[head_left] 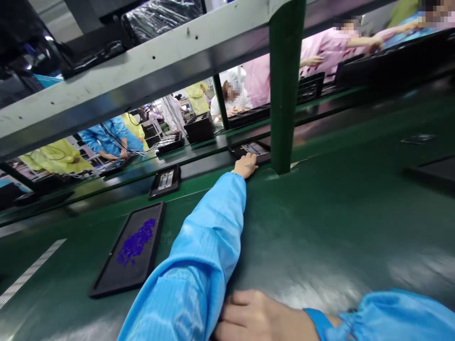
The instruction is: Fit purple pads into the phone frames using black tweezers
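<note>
Your left hand [246, 166] reaches the small black tray [263, 158] just left of the green post [283, 94]; whether its fingers are clamped on it can't be told. Best keep the tray level and clear of the post. Your right hand [263, 316] sits by your blue sleeve [209, 241], its grip likewise unclear.

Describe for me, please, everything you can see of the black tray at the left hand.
The black tray is shallow, with a raised rim, and looks like plastic. It lies flat beyond the near stretch of the green work surface, just left of the green post. A pale, flat item lies inside, too small to identify. The left hand is at its near edge, covering part of it; whether the fingers grip it is unclear.
</note>
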A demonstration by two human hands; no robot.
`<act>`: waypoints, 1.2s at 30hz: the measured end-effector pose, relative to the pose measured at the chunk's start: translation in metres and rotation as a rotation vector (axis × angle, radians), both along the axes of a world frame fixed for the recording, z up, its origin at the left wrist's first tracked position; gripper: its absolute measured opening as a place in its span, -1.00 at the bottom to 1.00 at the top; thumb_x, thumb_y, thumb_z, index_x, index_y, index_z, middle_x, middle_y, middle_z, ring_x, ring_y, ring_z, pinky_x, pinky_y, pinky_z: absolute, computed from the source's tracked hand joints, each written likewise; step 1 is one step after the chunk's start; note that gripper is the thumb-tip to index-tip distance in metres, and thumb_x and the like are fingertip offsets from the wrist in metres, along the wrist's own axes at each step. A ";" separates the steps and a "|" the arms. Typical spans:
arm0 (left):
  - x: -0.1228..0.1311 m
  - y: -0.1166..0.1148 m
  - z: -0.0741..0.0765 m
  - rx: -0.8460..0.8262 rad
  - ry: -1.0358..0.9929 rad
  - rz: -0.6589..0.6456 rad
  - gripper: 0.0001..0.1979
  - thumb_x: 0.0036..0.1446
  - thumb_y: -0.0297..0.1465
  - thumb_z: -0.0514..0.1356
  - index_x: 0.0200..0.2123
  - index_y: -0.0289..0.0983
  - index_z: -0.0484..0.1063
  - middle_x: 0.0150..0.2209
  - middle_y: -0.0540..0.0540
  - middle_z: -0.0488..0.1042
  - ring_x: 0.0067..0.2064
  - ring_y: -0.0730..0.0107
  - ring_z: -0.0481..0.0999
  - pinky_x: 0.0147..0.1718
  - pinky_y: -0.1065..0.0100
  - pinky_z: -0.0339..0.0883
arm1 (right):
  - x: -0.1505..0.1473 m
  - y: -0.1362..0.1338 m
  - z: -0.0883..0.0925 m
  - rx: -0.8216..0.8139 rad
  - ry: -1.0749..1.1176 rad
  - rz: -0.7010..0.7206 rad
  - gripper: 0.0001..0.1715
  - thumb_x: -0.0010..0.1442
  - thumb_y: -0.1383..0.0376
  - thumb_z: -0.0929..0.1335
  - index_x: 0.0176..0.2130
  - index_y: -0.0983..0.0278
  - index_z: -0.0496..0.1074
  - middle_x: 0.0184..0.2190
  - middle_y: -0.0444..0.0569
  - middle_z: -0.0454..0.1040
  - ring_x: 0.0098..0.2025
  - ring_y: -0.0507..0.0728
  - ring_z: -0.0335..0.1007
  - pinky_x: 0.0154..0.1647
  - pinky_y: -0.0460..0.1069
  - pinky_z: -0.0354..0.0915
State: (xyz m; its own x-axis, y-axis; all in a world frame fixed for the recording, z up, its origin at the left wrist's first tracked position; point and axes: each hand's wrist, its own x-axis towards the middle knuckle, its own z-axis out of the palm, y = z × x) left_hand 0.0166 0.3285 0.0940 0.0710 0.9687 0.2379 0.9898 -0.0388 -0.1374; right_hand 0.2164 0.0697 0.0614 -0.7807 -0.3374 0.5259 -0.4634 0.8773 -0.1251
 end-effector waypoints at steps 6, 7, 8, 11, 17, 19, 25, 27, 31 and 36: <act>-0.030 -0.019 0.003 -0.012 -0.028 0.045 -0.63 0.34 -0.24 0.18 0.12 -0.31 0.37 0.08 -0.20 0.41 0.04 0.20 0.47 0.01 0.06 0.45 | -0.003 0.006 0.001 0.132 0.182 0.013 -0.80 0.40 0.37 0.26 -0.10 0.34 0.47 -0.43 -0.10 0.48 -0.37 0.07 0.39 -0.39 -0.01 0.27; -0.037 -0.029 0.006 -0.011 -0.025 0.044 -0.64 0.34 -0.24 0.18 0.11 -0.31 0.37 0.08 -0.20 0.41 0.04 0.20 0.47 0.01 0.06 0.45 | -0.003 0.006 0.003 0.147 0.212 0.006 -0.79 0.40 0.35 0.26 -0.10 0.35 0.47 -0.42 -0.09 0.49 -0.35 0.07 0.41 -0.39 -0.01 0.28; -0.044 -0.040 0.009 -0.009 -0.021 0.040 -0.64 0.34 -0.23 0.18 0.10 -0.31 0.38 0.07 -0.20 0.42 0.03 0.21 0.47 0.01 0.07 0.44 | -0.004 0.007 0.005 0.158 0.235 0.005 -0.78 0.41 0.33 0.26 -0.10 0.36 0.47 -0.42 -0.08 0.50 -0.32 0.07 0.44 -0.38 -0.02 0.29; -0.063 -0.082 0.018 -0.005 -0.006 0.011 -0.66 0.35 -0.23 0.18 0.07 -0.32 0.39 0.03 -0.18 0.44 0.01 0.23 0.48 0.00 0.08 0.44 | -0.005 0.011 0.015 0.148 0.300 0.010 -0.73 0.45 0.28 0.24 -0.09 0.36 0.47 -0.37 -0.03 0.56 -0.24 0.08 0.52 -0.32 -0.04 0.36; -0.078 -0.198 0.025 -0.008 0.019 -0.076 -0.73 0.36 -0.28 0.16 0.01 -0.33 0.40 -0.04 -0.15 0.45 -0.05 0.28 0.48 -0.04 0.14 0.44 | -0.004 0.029 0.042 -0.157 0.495 -0.028 -0.76 0.38 0.40 0.32 0.02 0.30 0.46 -0.17 0.05 0.64 -0.05 0.13 0.59 -0.07 -0.01 0.50; -0.072 -0.246 0.023 -0.013 0.023 -0.102 -0.76 0.37 -0.30 0.14 -0.02 -0.33 0.39 -0.06 -0.13 0.44 -0.07 0.30 0.47 -0.07 0.18 0.43 | -0.006 0.040 0.046 -0.289 0.525 -0.130 -0.71 0.34 0.41 0.35 0.05 0.21 0.48 -0.11 0.00 0.64 -0.05 0.13 0.59 -0.01 0.00 0.50; -0.021 -0.396 0.006 -0.042 0.051 -0.158 -0.81 0.41 -0.27 0.07 -0.14 -0.30 0.31 -0.14 -0.13 0.41 -0.16 0.28 0.40 -0.30 0.31 0.30 | -0.027 0.069 0.045 -0.806 0.544 -0.469 -0.79 0.30 0.15 0.41 -0.09 0.16 0.55 -0.16 -0.05 0.63 -0.11 0.21 0.62 -0.02 0.13 0.53; 0.000 -0.438 -0.001 -0.049 0.053 -0.184 -0.81 0.41 -0.26 0.07 -0.16 -0.28 0.30 -0.18 -0.12 0.40 -0.20 0.26 0.38 -0.36 0.29 0.26 | -0.037 0.071 0.042 -0.953 0.473 -0.479 -0.71 0.26 0.05 0.44 -0.12 0.17 0.55 -0.20 -0.03 0.63 -0.12 0.23 0.62 -0.06 0.15 0.55; 0.026 -0.492 -0.009 -0.079 0.025 -0.246 -0.81 0.38 -0.25 0.12 -0.20 -0.26 0.27 -0.26 -0.07 0.37 -0.28 0.29 0.33 -0.42 0.26 0.20 | -0.063 0.068 0.037 -1.117 0.255 -0.459 -0.60 0.16 -0.03 0.48 -0.16 0.19 0.54 -0.26 -0.03 0.63 -0.13 0.25 0.62 -0.09 0.16 0.55; 0.025 -0.490 -0.002 -0.047 -0.026 -0.328 -0.66 0.42 -0.09 0.00 -0.23 -0.24 0.28 -0.29 -0.05 0.35 -0.34 0.34 0.29 -0.47 0.26 0.12 | -0.102 0.065 0.028 -1.181 0.052 -0.429 -0.51 0.10 -0.09 0.50 -0.19 0.23 0.53 -0.28 0.01 0.64 -0.16 0.25 0.63 -0.15 0.13 0.55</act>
